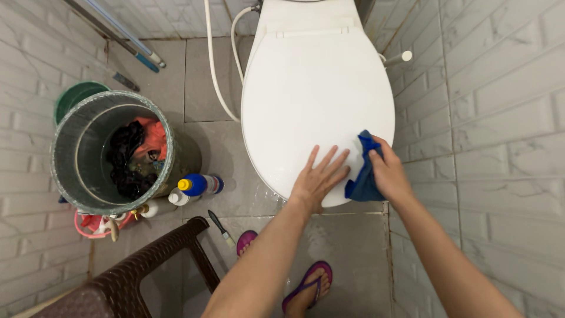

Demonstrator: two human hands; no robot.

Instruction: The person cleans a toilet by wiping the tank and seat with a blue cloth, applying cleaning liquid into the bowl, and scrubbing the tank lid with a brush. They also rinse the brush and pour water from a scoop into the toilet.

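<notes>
A white toilet with its lid (312, 88) shut fills the upper middle of the view. My left hand (321, 176) lies flat on the front of the lid, fingers spread, holding nothing. My right hand (385, 171) grips a blue cloth (365, 174) against the lid's front right edge. Part of the cloth hangs down below the rim.
A grey bucket (65, 171) with dark and orange clothes soaking stands at the left, a green tub (73, 94) behind it. Bottles (197, 185) lie on the tiled floor beside it. A brown woven stool (135, 271) sits at the lower left. A white hose (215, 70) hangs left of the toilet. Tiled walls close in on both sides.
</notes>
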